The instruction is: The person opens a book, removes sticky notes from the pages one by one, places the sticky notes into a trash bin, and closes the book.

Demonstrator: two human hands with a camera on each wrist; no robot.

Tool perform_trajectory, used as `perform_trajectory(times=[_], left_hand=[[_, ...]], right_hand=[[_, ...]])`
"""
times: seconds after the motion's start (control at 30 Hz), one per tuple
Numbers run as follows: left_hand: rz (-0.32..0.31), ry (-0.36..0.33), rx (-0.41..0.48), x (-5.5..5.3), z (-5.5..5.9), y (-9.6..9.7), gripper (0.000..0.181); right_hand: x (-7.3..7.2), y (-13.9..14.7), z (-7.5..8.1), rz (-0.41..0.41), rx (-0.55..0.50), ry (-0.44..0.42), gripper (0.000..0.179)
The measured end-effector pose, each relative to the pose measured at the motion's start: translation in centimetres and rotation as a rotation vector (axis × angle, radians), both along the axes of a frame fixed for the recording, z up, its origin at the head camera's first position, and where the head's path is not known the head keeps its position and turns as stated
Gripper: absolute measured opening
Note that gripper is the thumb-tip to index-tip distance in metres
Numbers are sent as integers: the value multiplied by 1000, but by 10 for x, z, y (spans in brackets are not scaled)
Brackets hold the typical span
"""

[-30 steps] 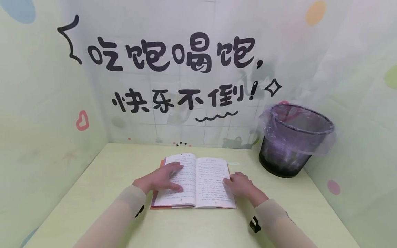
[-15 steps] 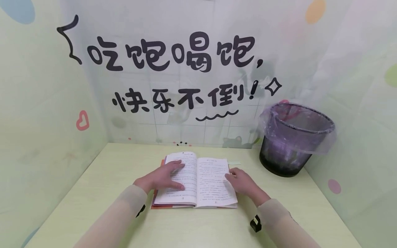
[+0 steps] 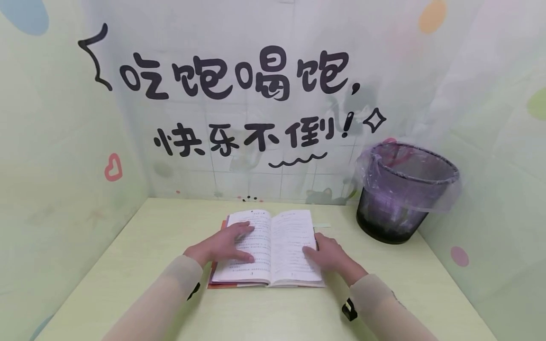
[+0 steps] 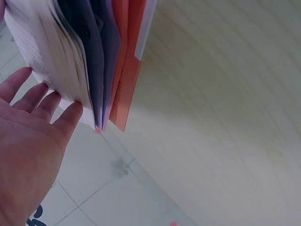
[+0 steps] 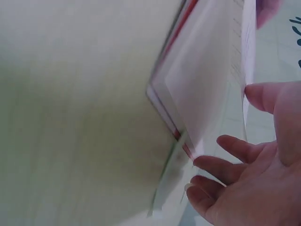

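Observation:
A book (image 3: 294, 265) with an orange and purple cover lies open on the table, its pages printed with small text. My left hand (image 3: 222, 245) rests spread on the left page; in the left wrist view its fingertips (image 4: 70, 110) touch the paper near the outer edge of the page block. At the right edge of the book, my right hand (image 3: 330, 253) holds a raised page (image 5: 237, 52) between thumb and fingers. The thumb lies on the printed side, and the fingers are behind the sheet. A pale green strip (image 3: 322, 225) sticks out from the book's right side.
A black mesh waste bin (image 3: 390, 215) with a purple plastic liner stands at the back right of the pale wood-look table (image 3: 277, 317). Printed cloth walls (image 3: 179, 184) with large black lettering enclose the back and both sides.
The right page has lifted, its top edge standing higher than before, and my right thumb has shifted slightly inward with it. My left hand stays nearly still on the left page.

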State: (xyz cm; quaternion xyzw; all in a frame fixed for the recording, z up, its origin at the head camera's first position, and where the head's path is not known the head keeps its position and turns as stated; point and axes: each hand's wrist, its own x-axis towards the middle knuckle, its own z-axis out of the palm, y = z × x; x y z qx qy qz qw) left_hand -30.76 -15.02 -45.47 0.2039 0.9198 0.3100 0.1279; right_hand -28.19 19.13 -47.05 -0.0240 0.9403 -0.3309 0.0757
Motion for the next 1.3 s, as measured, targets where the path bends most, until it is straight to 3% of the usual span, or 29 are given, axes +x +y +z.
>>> perform_trajectory(times=[0.13, 0.43, 0.67, 0.9, 1.03, 1.2, 1.3], left_hand=[[1, -4, -1, 0, 0, 1, 103], [-2, 9, -9, 0, 1, 0, 103], [13, -11, -15, 0, 2, 2, 103], [7, -9, -2, 1, 3, 3, 103], [7, -12, 9, 2, 3, 2, 104], [4, -10, 13, 2, 1, 1, 103], [6, -9, 12, 2, 0, 1, 103]], right_hand=[[5, -3, 1, 30, -57, -37, 68], [2, 0, 6, -16, -145, 26, 46], [-6, -2, 13, -121, -321, 7, 51], [-10, -2, 20, -203, -604, -35, 61], [-8, 0, 18, -178, -765, -134, 62], [-5, 0, 13, -65, -994, -284, 71], [-3, -6, 11, 7, -1044, -315, 62]])
